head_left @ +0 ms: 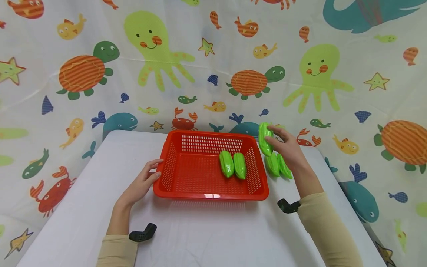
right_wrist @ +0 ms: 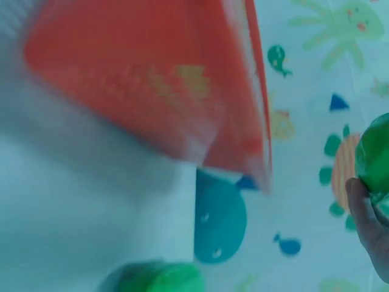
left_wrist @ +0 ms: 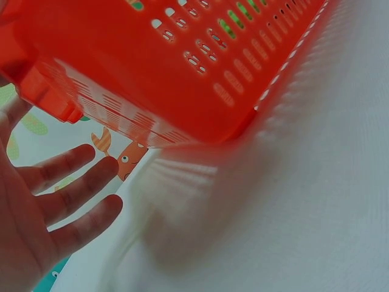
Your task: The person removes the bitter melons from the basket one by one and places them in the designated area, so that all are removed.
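Observation:
My right hand holds a glossy green ridged toy vegetable, like a bitter melon, raised above the basket's right rim. In the right wrist view, part of this toy vegetable shows at the right edge with a finger against it. A red plastic basket with slotted walls stands on the table; two more such toys lie side by side inside its right half. My left hand touches the basket's left rim. The left wrist view shows its fingers straight and spread beside the basket; its thumb is mostly hidden.
Two more green toy vegetables lie on the white table just outside the basket's right wall, under my right hand. A curtain printed with sea animals hangs behind the table. Each wrist carries a small black device.

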`<state>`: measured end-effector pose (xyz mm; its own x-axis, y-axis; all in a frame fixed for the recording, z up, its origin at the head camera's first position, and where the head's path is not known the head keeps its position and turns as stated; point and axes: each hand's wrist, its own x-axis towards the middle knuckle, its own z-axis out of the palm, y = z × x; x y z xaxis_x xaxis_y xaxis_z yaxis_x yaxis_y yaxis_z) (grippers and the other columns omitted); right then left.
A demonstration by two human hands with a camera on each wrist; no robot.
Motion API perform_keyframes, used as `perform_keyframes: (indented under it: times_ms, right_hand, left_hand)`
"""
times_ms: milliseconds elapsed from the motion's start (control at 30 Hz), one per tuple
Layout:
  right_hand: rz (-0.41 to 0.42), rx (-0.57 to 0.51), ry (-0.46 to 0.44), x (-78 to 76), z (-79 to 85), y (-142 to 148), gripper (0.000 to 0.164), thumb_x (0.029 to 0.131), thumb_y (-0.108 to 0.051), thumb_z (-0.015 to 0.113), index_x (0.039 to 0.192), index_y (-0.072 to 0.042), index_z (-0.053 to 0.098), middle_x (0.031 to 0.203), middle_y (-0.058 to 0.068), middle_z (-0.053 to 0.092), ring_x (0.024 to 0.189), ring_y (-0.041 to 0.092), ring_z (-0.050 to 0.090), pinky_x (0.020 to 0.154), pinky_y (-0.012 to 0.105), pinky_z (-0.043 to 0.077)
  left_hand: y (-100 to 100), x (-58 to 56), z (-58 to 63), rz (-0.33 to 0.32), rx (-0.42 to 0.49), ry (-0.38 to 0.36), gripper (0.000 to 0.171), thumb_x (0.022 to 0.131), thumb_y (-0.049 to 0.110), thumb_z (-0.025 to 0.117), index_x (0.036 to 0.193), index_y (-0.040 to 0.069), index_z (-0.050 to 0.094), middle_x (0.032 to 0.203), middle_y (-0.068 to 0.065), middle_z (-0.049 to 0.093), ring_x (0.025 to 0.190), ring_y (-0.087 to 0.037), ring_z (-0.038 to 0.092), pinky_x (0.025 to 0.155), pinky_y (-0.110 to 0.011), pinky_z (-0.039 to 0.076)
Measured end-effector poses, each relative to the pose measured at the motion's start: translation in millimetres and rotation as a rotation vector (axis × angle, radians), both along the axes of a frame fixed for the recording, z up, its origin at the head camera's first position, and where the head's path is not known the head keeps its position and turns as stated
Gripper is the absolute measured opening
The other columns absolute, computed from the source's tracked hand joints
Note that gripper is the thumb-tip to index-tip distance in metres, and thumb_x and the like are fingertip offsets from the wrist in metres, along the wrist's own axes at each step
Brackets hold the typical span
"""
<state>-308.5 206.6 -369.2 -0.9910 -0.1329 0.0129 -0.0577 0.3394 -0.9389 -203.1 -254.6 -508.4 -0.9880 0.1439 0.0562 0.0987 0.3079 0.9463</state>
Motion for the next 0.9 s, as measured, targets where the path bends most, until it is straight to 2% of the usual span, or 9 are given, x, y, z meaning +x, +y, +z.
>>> perform_keyframes:
  times_ms: [133, 200, 367, 500, 633, 767, 900]
  right_hand:
    - [-0.062, 0.042, -0.019, -0.5, -5.7, 21, 0.06, 0.092, -0.045, 0.064, 0.146, -0.026, 0.045, 0.156, 0.004, 0.03, 0.126, 0.024, 0.041, 0.101, 0.04, 0.043]
    - [-0.085, 0.061, -0.017, -1.6, -10.4, 32, 0.061, 0.093, -0.046, 0.063, 0.147, -0.024, 0.043, 0.154, 0.007, 0.03, 0.123, 0.022, 0.04, 0.099, 0.034, 0.045]
    - [-0.138, 0.01, -0.001, -9.5, -28.0, 60, 0.063, 0.093, -0.04, 0.065, 0.148, -0.017, 0.042, 0.144, 0.014, 0.033, 0.11, 0.015, 0.048, 0.084, 0.016, 0.049]
    - [-0.159, -0.025, -0.012, -14.5, -40.6, 81, 0.065, 0.094, -0.037, 0.064, 0.15, -0.016, 0.039, 0.152, 0.017, 0.028, 0.113, 0.011, 0.049, 0.081, 0.012, 0.048]
    - [-0.172, 0.003, -0.037, -17.4, -49.6, 100, 0.066, 0.094, -0.038, 0.064, 0.151, -0.018, 0.037, 0.159, 0.017, 0.02, 0.121, 0.015, 0.044, 0.083, 0.011, 0.046]
    - [-0.196, 0.041, -0.059, -17.4, -54.9, 113, 0.066, 0.095, -0.037, 0.063, 0.151, -0.015, 0.037, 0.16, 0.017, 0.018, 0.124, 0.019, 0.041, 0.087, 0.014, 0.045]
    - [-0.195, 0.086, -0.089, -17.8, -63.9, 124, 0.066, 0.097, -0.035, 0.062, 0.151, -0.009, 0.035, 0.16, 0.017, 0.017, 0.133, 0.028, 0.034, 0.107, 0.036, 0.039]
  left_hand:
    - [0, -0.3, -0.2, -0.002, 0.002, -0.002, 0.057, 0.1, 0.039, 0.053, 0.15, 0.026, 0.029, 0.15, -0.016, 0.029, 0.128, -0.04, 0.043, 0.094, -0.054, 0.049]
    - [0, -0.5, -0.5, -0.003, 0.003, -0.001, 0.057, 0.1, 0.038, 0.053, 0.15, 0.025, 0.029, 0.15, -0.017, 0.029, 0.128, -0.04, 0.043, 0.094, -0.054, 0.049]
    - [0, -1.0, -1.4, -0.008, 0.007, 0.007, 0.056, 0.1, 0.038, 0.052, 0.15, 0.024, 0.029, 0.149, -0.017, 0.03, 0.126, -0.041, 0.044, 0.093, -0.053, 0.05]
    - [-1, -1.1, -1.6, -0.013, 0.012, 0.012, 0.056, 0.101, 0.037, 0.051, 0.15, 0.023, 0.028, 0.149, -0.018, 0.03, 0.126, -0.041, 0.044, 0.093, -0.052, 0.05]
    - [0, -1.1, -1.4, -0.015, 0.014, 0.014, 0.056, 0.101, 0.037, 0.051, 0.15, 0.023, 0.028, 0.149, -0.018, 0.031, 0.125, -0.04, 0.044, 0.093, -0.051, 0.051]
    - [0, -1.1, -1.4, -0.014, 0.011, 0.011, 0.056, 0.101, 0.037, 0.051, 0.15, 0.023, 0.028, 0.148, -0.018, 0.03, 0.126, -0.04, 0.044, 0.093, -0.053, 0.05]
    - [0, -0.9, -0.2, -0.014, 0.009, 0.011, 0.056, 0.101, 0.037, 0.051, 0.15, 0.022, 0.028, 0.148, -0.019, 0.03, 0.126, -0.041, 0.043, 0.093, -0.055, 0.05]
